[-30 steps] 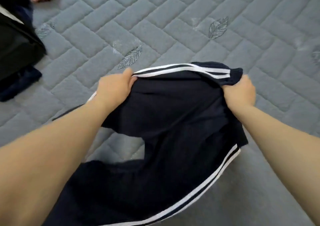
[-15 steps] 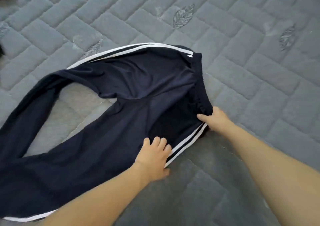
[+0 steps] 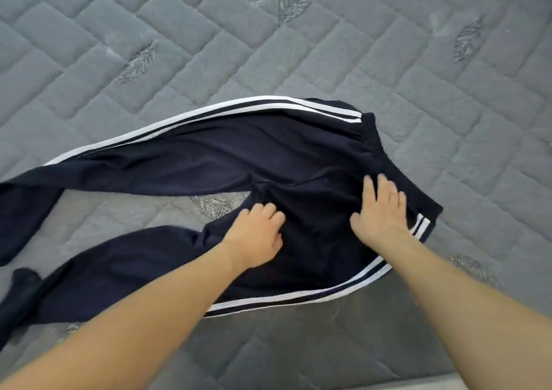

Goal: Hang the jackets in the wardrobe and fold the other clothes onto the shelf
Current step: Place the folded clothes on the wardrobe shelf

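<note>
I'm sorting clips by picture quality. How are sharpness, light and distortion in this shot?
Head view: the right hand has smeared fingertips from motion; the left hand and the navy trousers are only slightly soft. Light is soft and even, no glare, with a darker shadow on the mattress near the bottom edge. Quilting lines bow, showing wide-angle distortion.

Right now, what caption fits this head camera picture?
Both hands, left and right, press navy pants flat on a grey mattress.
</note>
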